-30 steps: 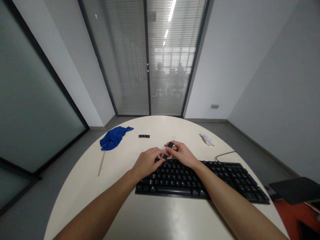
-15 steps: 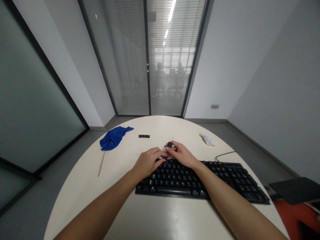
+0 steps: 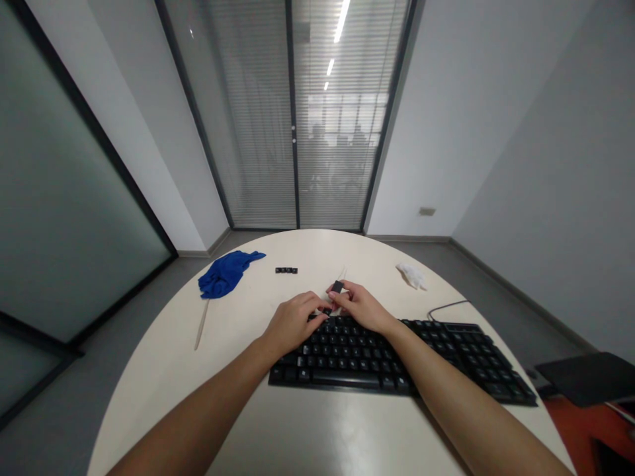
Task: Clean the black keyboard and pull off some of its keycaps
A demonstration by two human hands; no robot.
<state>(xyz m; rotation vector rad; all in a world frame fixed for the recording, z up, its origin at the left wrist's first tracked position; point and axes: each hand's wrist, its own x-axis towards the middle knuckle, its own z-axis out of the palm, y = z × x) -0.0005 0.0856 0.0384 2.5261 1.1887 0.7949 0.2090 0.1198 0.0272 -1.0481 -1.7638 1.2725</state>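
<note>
Though pale, glossy table (image 3: 307,426) beneath keyboard (image 3: 347,350), blinds (image 3: 337,192) beyond.

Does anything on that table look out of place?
Yes: what look like four black keycaps lie in a row on the table, beyond the keyboard, where they'd normally be fitted. I see nothing spilled.

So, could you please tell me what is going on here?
Near the far edge of a long black keyboard, a person's left hand pinches a small black keycap, while the right hand holds a small black-handled tool with thin pale wires. Four square black keycaps lie in a row on the white, round-edged table, to the right of a crumpled blue cloth.
</note>
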